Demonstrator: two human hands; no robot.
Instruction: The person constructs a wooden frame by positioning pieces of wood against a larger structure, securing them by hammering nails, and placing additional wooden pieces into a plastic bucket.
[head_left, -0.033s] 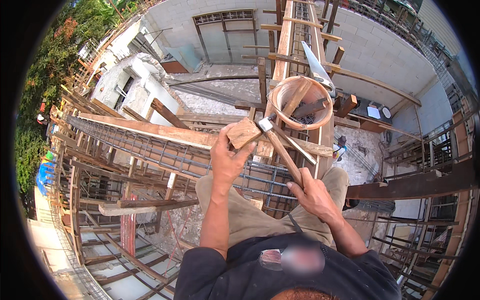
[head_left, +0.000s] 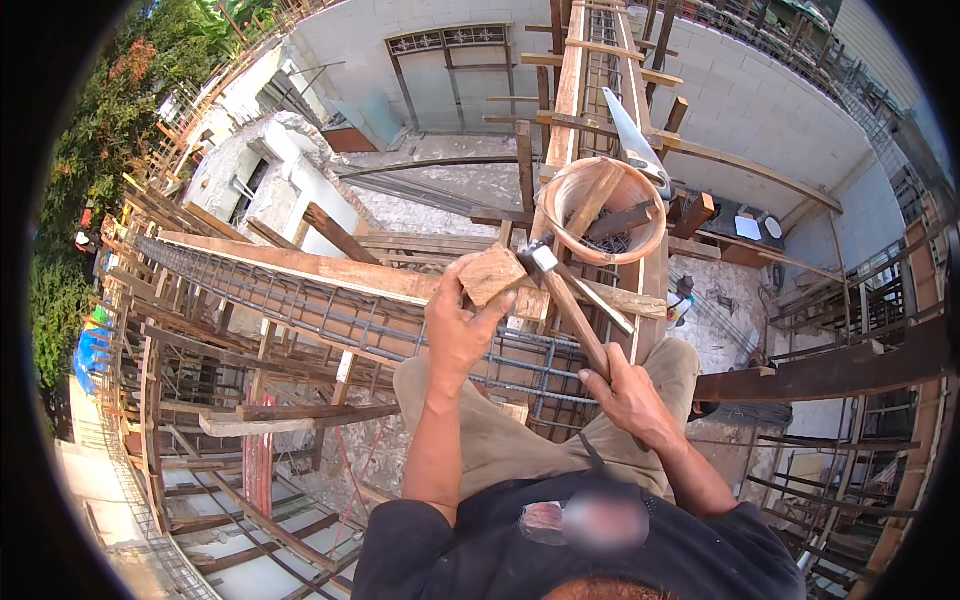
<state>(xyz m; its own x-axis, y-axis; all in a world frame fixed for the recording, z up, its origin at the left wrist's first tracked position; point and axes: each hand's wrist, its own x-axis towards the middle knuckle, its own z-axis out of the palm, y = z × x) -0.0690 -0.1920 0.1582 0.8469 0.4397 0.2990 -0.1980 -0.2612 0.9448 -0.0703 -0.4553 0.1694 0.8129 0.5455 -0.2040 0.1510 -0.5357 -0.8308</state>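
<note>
My left hand (head_left: pixel 455 325) grips a short, rough wooden block (head_left: pixel 492 272) above the rebar cage. My right hand (head_left: pixel 625 395) is wrapped round the wooden handle of a hammer (head_left: pixel 575 315), whose metal head is at the block's right side; I cannot tell if they touch. Just beyond sits an orange-brown bucket (head_left: pixel 648 240) holding wood pieces and what look like nails. A handsaw (head_left: pixel 625 130) lies behind the bucket on the timber formwork. A narrow wooden strip (head_left: pixel 605 305) lies to the right of the hammer, and my legs straddle the beam.
Formwork with a rebar cage (head_left: pixel 290 300) runs off to the left, and another timber channel (head_left: pixel 570 70) runs away ahead. A dark beam (head_left: pixel 800 370) extends right. Far below are a rubble-strewn floor (head_left: pixel 420 190) and a co-worker (head_left: pixel 682 300). Trees (head_left: pixel 80 180) border the left.
The hammer head has shifted very slightly right and toward me, with the block following a little. Both hands keep their grip. The whole view has moved down a few pixels.
</note>
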